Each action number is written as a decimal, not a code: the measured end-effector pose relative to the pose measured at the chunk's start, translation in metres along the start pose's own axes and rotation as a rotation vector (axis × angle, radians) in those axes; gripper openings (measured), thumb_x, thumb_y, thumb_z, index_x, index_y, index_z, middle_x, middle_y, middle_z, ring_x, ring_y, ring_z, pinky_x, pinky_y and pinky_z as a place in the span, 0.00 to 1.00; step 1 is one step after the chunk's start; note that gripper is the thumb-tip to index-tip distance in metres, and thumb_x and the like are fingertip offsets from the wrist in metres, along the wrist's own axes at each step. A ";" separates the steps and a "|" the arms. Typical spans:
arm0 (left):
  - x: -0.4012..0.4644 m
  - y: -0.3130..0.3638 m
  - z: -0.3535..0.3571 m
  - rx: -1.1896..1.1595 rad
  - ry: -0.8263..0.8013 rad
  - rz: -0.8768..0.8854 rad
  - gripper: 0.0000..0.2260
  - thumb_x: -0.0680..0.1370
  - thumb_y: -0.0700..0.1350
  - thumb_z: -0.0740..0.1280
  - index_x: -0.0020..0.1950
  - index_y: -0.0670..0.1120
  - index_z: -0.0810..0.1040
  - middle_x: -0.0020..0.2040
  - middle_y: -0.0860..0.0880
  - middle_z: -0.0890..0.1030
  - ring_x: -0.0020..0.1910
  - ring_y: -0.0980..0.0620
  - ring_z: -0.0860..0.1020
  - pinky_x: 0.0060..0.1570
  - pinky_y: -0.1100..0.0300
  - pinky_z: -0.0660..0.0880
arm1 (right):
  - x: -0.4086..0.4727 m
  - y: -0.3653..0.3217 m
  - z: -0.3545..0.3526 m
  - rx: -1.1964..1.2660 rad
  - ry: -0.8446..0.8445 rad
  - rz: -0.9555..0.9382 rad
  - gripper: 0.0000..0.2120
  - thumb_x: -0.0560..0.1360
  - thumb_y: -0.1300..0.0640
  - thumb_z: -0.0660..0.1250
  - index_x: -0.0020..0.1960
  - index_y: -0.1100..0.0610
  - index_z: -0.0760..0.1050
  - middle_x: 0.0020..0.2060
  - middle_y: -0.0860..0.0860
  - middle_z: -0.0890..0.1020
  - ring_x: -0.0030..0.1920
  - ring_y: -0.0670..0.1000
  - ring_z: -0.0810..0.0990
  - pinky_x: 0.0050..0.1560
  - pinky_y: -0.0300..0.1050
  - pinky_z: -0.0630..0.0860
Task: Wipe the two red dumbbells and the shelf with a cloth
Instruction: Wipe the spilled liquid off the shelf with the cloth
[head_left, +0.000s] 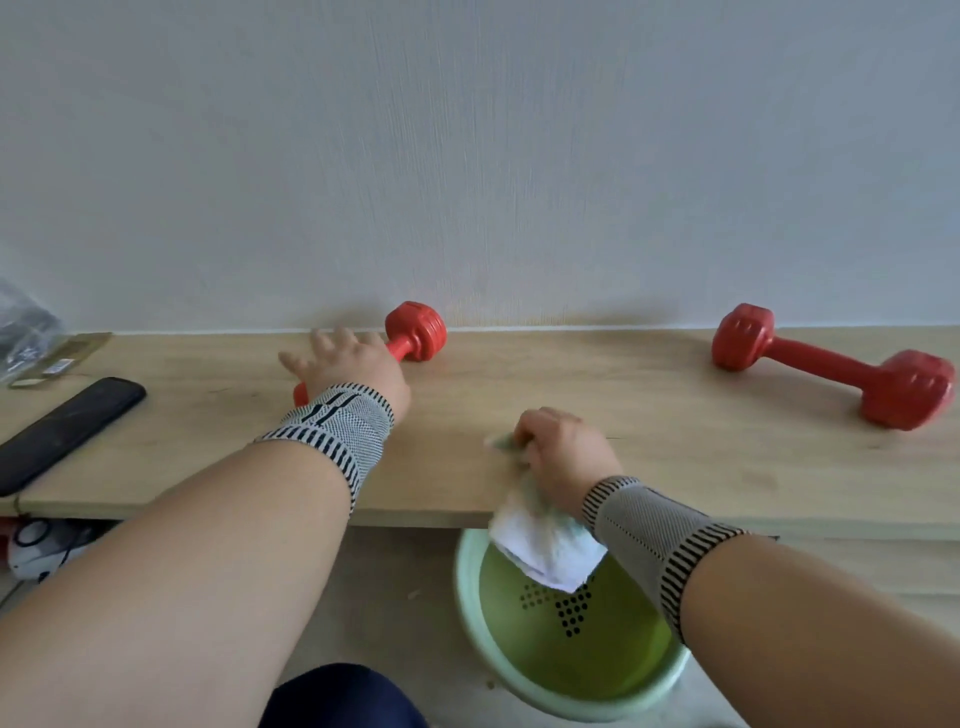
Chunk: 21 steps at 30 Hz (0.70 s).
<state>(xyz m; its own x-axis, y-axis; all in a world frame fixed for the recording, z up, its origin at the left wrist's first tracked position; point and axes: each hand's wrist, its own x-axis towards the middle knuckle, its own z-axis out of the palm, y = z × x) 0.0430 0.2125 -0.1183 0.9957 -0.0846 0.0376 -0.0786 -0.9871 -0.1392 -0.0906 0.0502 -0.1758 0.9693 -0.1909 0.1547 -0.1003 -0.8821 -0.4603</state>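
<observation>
We see a matt pale wood shelf, glossy red dumbbells, a soft white cloth, and a smooth green plastic basin.

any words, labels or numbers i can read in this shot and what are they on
None can be read.
Packets at the left end of the shelf: small white labels, too blurred to read.
Right dumbbell: raised marks on its end faces, not legible.
Left dumbbell: ridged end, no text visible.
Black device, green basin, cloth: no text shows.
</observation>
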 end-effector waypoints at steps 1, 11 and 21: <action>0.004 -0.004 0.002 -0.030 -0.037 -0.048 0.24 0.74 0.51 0.65 0.69 0.47 0.67 0.59 0.44 0.74 0.64 0.42 0.68 0.62 0.38 0.65 | 0.007 -0.001 -0.004 0.019 0.060 0.058 0.07 0.76 0.60 0.59 0.51 0.53 0.74 0.45 0.50 0.78 0.45 0.53 0.77 0.45 0.45 0.75; 0.002 0.014 0.027 -0.102 0.014 0.050 0.21 0.75 0.49 0.67 0.67 0.49 0.69 0.59 0.49 0.71 0.62 0.46 0.65 0.52 0.49 0.72 | 0.027 0.041 -0.035 -0.119 0.182 0.404 0.16 0.75 0.48 0.59 0.38 0.58 0.76 0.34 0.53 0.80 0.36 0.54 0.78 0.37 0.43 0.76; -0.007 0.112 0.025 -0.236 0.087 0.507 0.27 0.76 0.43 0.65 0.74 0.58 0.65 0.70 0.52 0.67 0.69 0.45 0.61 0.67 0.51 0.67 | 0.011 0.124 -0.092 -0.113 0.346 0.725 0.26 0.74 0.62 0.60 0.71 0.58 0.59 0.70 0.57 0.62 0.54 0.64 0.78 0.52 0.54 0.75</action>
<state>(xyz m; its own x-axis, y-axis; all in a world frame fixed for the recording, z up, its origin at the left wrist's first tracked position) 0.0288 0.1060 -0.1587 0.8236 -0.5571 0.1061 -0.5648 -0.8227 0.0639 -0.1129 -0.1007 -0.1508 0.5324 -0.8376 0.1223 -0.7167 -0.5229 -0.4615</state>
